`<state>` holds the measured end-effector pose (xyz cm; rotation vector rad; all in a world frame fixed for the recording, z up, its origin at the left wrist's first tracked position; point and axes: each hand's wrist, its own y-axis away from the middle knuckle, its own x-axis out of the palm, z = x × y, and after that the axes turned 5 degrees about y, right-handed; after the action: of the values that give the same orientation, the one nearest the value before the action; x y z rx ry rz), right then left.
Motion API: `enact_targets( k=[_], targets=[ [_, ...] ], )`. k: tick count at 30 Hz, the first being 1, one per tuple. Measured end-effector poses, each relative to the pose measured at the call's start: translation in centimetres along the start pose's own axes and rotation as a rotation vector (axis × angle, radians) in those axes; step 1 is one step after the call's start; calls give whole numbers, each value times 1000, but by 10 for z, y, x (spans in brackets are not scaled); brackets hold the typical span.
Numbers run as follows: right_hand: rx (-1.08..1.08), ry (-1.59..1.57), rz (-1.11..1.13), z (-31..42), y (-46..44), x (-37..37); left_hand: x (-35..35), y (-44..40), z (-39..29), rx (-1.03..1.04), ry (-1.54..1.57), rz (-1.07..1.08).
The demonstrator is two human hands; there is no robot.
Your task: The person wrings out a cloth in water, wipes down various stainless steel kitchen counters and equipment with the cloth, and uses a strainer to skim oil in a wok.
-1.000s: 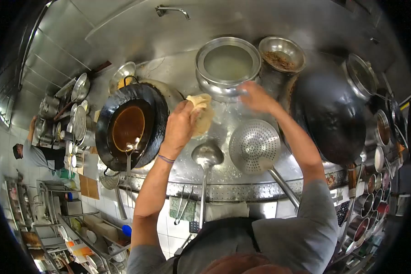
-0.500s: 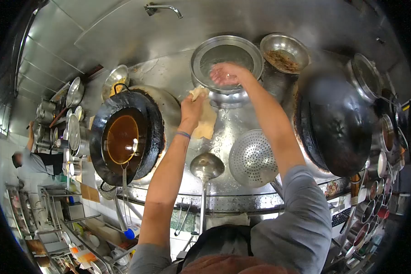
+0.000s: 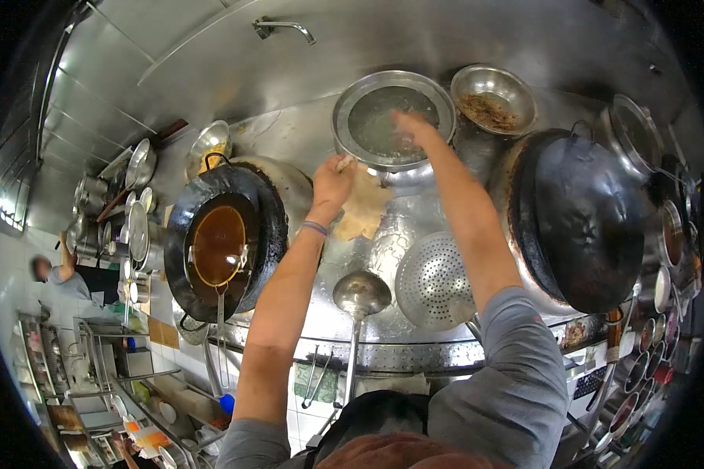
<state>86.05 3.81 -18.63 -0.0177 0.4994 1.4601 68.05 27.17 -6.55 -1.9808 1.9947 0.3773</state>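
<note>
My left hand is closed on a beige cloth, which hangs against the wet steel worktop beside the round metal basin. Over the water in that basin is my right hand, its fingers smeared by motion, so their pose is unclear. Whether the fingertips touch the water I cannot tell. A ladle lies nearer to me, between my forearms. To its right is a perforated strainer, partly behind my right forearm.
On the left, a black wok holds brown liquid and a round-rimmed skimmer. Another dark wok is tilted at right. A metal bowl with brown bits sits behind, and a tap juts from the wall. Far left stands another person.
My right hand has shifted over the basin, and its fingers are now blurred. My left hand stays closed on the cloth. The camera view has shifted slightly.
</note>
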Motion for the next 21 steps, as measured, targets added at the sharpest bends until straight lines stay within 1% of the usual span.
enact_targets(
  k=[1, 2, 4, 7, 10, 11, 13, 14, 16, 17, 19, 20, 21],
  targets=[
    [91, -345, 307, 9, 16, -2, -1, -3, -1, 74, -281, -60],
    [182, -686, 615, 22, 37, -5, 1, -6, 6, 55, -274, -65],
    [71, -550, 639, 74, 105, -3, 9, -13, 26, 16, -252, -69],
    [-329, -623, 343, 82, 173, 32, 15, -12, 17, 29, -151, -69],
    [-487, -537, 343, 44, 196, 62, 9, -23, -7, -27, 381, -108],
    [-438, -376, 416, 34, 202, 67, 0, -17, -33, 2, 362, -98],
    [-335, -44, 547, 10, 209, 63, -16, -9, -72, 79, 503, -129],
    [-300, -72, 536, -1, 210, 63, -22, -7, -84, 118, 575, -140],
    [-231, -129, 522, -14, 213, 62, -41, -6, -91, 107, 588, -152],
    [-218, -129, 477, -16, 212, 55, -52, -5, -93, 103, 600, -158],
    [-193, -129, 381, -1, 218, 32, -72, -11, -56, 31, 671, -121],
    [-272, -144, 371, 11, 223, 23, -72, -14, -33, -4, 708, -97],
    [-350, -157, 359, 25, 230, 13, -64, -7, -14, -99, 745, -102]
  ],
)
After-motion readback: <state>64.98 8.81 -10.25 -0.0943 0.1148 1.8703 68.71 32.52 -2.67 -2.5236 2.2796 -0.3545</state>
